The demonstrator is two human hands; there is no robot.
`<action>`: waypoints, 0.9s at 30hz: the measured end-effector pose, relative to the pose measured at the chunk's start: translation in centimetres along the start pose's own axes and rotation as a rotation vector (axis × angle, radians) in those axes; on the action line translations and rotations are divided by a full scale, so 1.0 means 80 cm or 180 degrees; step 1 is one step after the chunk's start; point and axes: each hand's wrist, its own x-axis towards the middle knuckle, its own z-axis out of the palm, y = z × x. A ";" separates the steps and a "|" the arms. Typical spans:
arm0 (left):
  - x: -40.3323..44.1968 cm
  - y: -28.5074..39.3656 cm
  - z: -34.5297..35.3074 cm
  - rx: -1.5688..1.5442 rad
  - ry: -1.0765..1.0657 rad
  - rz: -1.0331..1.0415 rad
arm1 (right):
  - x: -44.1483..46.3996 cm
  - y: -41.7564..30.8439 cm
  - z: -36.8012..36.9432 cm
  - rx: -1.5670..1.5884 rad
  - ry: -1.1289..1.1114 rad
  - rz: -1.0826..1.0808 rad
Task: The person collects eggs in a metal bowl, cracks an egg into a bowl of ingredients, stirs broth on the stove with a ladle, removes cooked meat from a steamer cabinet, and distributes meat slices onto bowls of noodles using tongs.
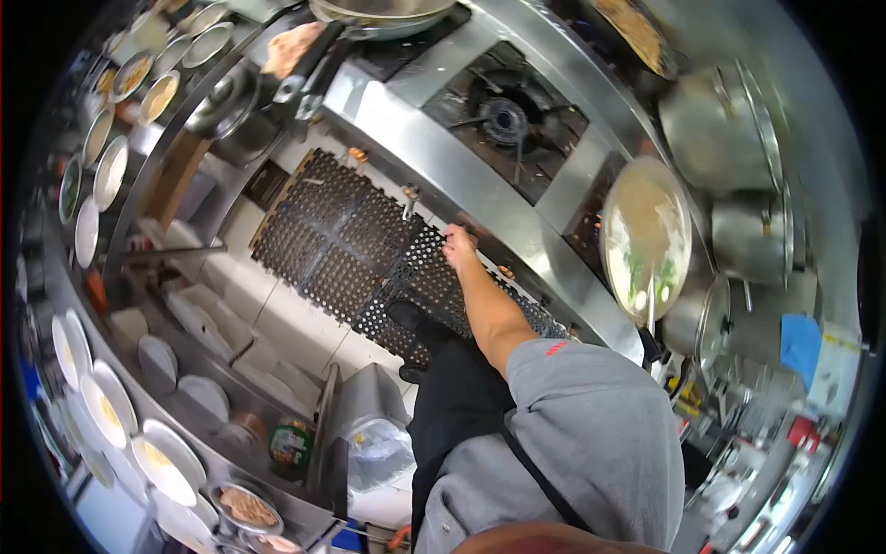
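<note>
My right hand (pixel 459 247) reaches down to the front of the steel stove, its fingers curled at the row of control knobs. The knob under it is mostly hidden by the fingers. Other knobs (pixel 506 271) stick out on both sides of the hand. Above the hand, on the stove top, is a bare black gas burner (pixel 505 120). To the right, a wide pan (pixel 660 208) of pale, cloudy liquid sits over another burner, with green pieces and a utensil in it. My left hand is out of sight.
Large lidded pots (pixel 720 129) line the stove's back. Another pan (pixel 392 17) has its handles over the front edge. A perforated black rubber mat (pixel 346 226) covers the floor. A grey bin (pixel 377 406) stands near my legs. Plates and bowls of food (pixel 171 462) crowd the left counter.
</note>
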 end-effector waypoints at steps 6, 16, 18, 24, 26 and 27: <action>-0.102 -0.249 0.003 -0.0711 0.0145 0.0030 | -0.033 0.018 -0.051 -0.0439 -0.1393 0.0520; -0.307 -0.068 -0.290 -0.1867 0.4715 0.1817 | -0.261 0.143 0.101 -0.5162 -0.4592 -0.0534; -0.317 -0.029 -0.362 -0.2043 0.4996 0.2226 | -0.410 0.167 0.156 -0.5243 -0.5590 -0.2281; -0.280 0.071 -0.533 -0.2365 0.4411 0.2182 | -0.799 0.264 0.177 -0.4090 -0.7567 -0.3326; -0.236 0.080 -0.579 -0.2015 0.4350 0.1759 | -0.849 0.300 0.170 -0.4165 -0.7927 -0.3570; -0.218 0.085 -0.595 -0.1781 0.4341 0.1504 | -0.854 0.322 0.169 -0.4081 -0.8074 -0.3663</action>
